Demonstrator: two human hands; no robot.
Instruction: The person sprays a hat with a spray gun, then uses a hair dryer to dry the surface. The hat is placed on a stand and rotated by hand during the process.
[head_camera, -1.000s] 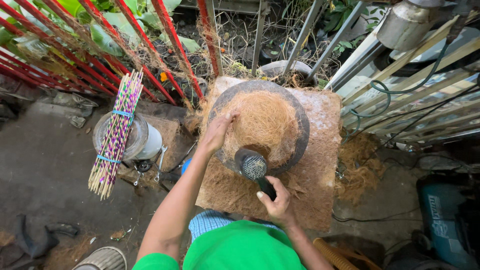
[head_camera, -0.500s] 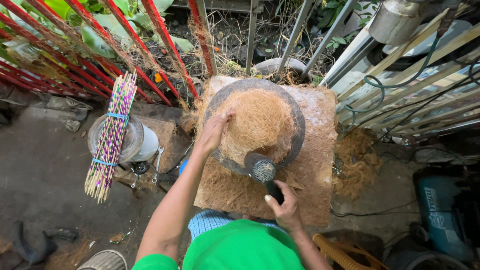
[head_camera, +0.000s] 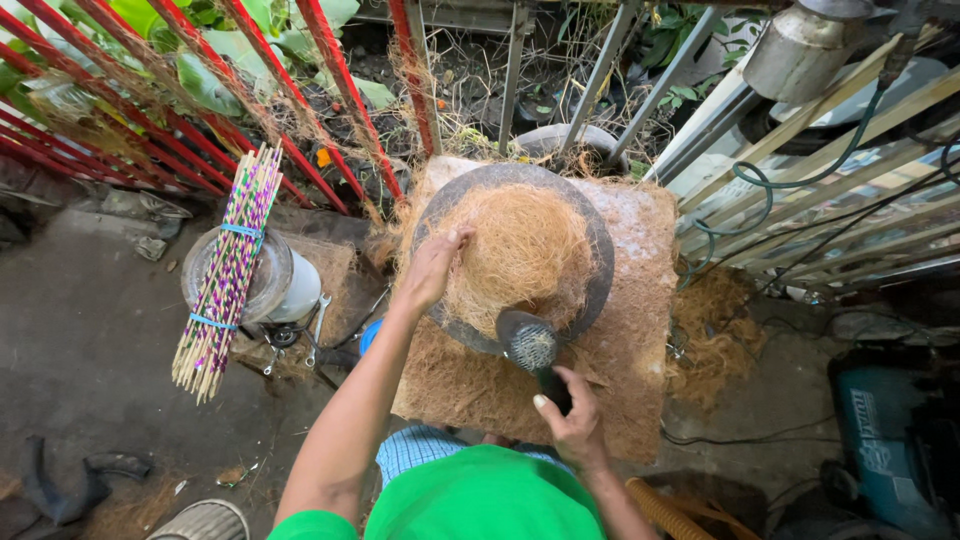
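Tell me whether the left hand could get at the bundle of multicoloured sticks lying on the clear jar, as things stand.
Probably yes. The left hand rests on the mound of tan coconut fibre, and the bundle of multicoloured sticks lies on the clear jar to that same side, with nothing between them.

A mound of tan coconut fibre (head_camera: 525, 250) lies heaped on a round, dark, shallow pan (head_camera: 600, 290) whose rim shows as a grey ring around it. The pan sits on a thick, squarish slab of matted brown coir (head_camera: 640, 390), tilted slightly and set toward the slab's far edge. A small round wire brush (head_camera: 530, 345) with a dark handle rests its bristled head on the near rim of the pan, at the edge of the fibre mound.
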